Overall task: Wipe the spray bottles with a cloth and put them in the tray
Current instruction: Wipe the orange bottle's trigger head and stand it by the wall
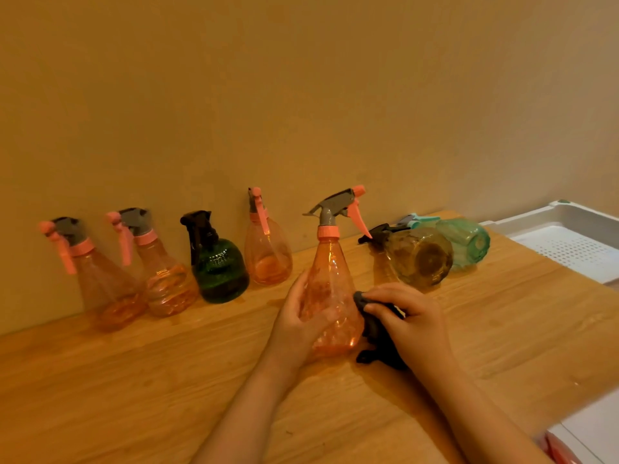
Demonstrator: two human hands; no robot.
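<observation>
Wiping is in hand: the left hand (301,316) grips the upright orange spray bottle (330,289) between both hands while the right hand (407,316) presses a dark cloth (378,333) against it (next, probably, a lift rightward to the white tray (569,244)).

Glossy plastic bottle (331,296), wood-grain table (134,380)

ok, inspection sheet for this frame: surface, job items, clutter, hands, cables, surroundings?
Surface: wooden table, bare grain in front.
Job's things: orange bottle upright, being wiped with dark cloth; four more bottles stand by the wall; amber bottle and teal bottle lie on their sides; white tray at right holds no bottles.
Clutter: pink object, cut off at the corner.
Hands: left hand holds the orange bottle; right hand grips the cloth.
Cables: nothing seen.
Surroundings: plain wall.
</observation>
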